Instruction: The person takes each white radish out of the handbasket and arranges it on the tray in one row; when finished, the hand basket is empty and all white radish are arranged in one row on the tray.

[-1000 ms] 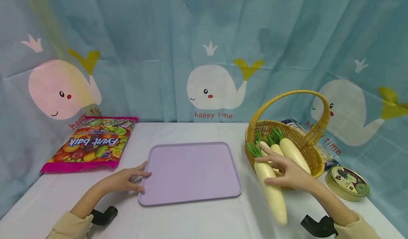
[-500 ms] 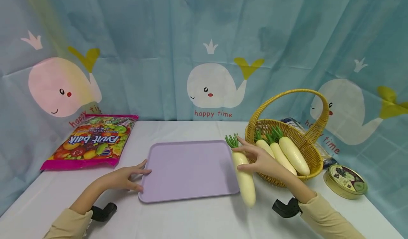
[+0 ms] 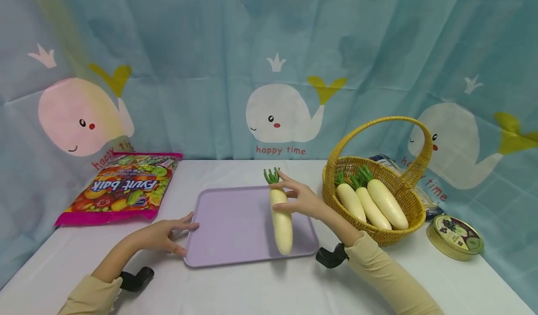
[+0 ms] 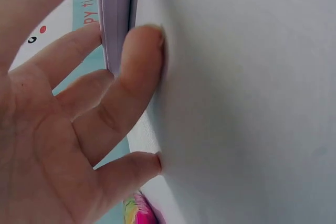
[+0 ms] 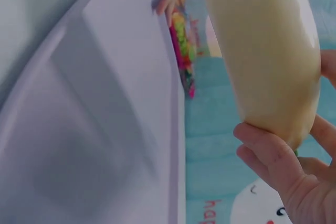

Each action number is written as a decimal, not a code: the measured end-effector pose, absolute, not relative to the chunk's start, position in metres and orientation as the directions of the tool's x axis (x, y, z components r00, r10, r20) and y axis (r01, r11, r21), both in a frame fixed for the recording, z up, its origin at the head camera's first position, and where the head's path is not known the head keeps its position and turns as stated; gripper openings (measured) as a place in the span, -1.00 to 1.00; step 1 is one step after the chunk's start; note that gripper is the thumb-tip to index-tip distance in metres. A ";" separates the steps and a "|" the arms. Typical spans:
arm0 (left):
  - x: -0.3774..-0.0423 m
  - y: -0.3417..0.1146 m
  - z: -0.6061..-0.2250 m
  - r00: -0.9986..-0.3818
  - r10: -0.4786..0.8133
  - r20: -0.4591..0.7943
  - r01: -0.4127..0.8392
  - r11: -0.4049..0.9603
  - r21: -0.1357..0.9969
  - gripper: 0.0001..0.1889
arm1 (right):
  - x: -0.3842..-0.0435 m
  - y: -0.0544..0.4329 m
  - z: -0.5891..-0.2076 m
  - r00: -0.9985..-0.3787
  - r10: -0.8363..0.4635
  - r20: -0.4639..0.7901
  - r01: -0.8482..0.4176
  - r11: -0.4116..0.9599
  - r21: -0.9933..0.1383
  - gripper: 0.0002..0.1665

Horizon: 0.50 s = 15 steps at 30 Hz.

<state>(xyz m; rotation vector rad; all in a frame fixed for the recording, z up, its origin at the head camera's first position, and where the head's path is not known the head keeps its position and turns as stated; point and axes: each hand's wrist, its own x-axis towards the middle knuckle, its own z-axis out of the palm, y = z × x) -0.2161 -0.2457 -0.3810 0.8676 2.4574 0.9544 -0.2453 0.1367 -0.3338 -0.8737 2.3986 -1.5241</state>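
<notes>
My right hand (image 3: pixel 306 202) holds a white radish (image 3: pixel 282 228) with a short green leafy top, its thumb and fingers around the upper part. The radish hangs over the right half of a flat lilac tray (image 3: pixel 229 231), leaves pointing away and tapered end toward me. In the right wrist view the radish (image 5: pixel 265 45) is close up and its shadow falls on the tray surface (image 5: pixel 105 77). My left hand (image 3: pixel 159 236) rests at the tray's left edge, fingers loosely spread. In the left wrist view its fingertips are right at the tray rim (image 4: pixel 116 14) and the white tablecloth (image 4: pixel 247 98).
A yellow wicker basket (image 3: pixel 405 196) with a tall handle stands at the right, holding several radishes (image 3: pixel 387 205). Beside it are a round gold tin (image 3: pixel 456 238) and a dark packet (image 3: pixel 432 207). A fruit candy bag (image 3: pixel 122 189) lies at the left, before a blue whale-print curtain (image 3: pixel 201 72).
My right hand has lifted the radish out from the basket and carried it left until it hangs over the tray. The left hand stays at the tray's edge.
</notes>
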 end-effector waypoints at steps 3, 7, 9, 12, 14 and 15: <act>-0.215 -0.246 -0.383 -0.741 0.663 -0.106 0.418 0.580 0.699 -0.29 | -0.249 0.123 -0.338 -0.820 -0.552 0.151 -0.366 0.303 -0.880 -0.40; -0.213 -0.247 -0.385 -0.744 0.659 -0.107 0.413 0.580 0.702 -0.28 | -0.255 0.102 -0.342 -0.819 -0.556 0.138 -0.352 0.298 -0.887 -0.38; -0.213 -0.247 -0.384 -0.749 0.654 -0.105 0.408 0.581 0.704 -0.27 | -0.258 0.091 -0.344 -0.821 -0.555 0.135 -0.349 0.300 -0.888 -0.38; -0.215 -0.246 -0.383 -0.760 0.641 -0.113 0.390 0.587 0.709 -0.26 | -0.260 0.077 -0.346 -0.821 -0.556 0.128 -0.336 0.289 -0.896 -0.40; -0.216 -0.247 -0.383 -0.764 0.633 -0.123 0.377 0.593 0.712 -0.26 | -0.261 0.068 -0.348 -0.817 -0.564 0.122 -0.329 0.281 -0.902 -0.41; -0.217 -0.247 -0.383 -0.766 0.631 -0.126 0.374 0.596 0.710 -0.26 | -0.261 0.064 -0.348 -0.815 -0.567 0.121 -0.326 0.275 -0.905 -0.40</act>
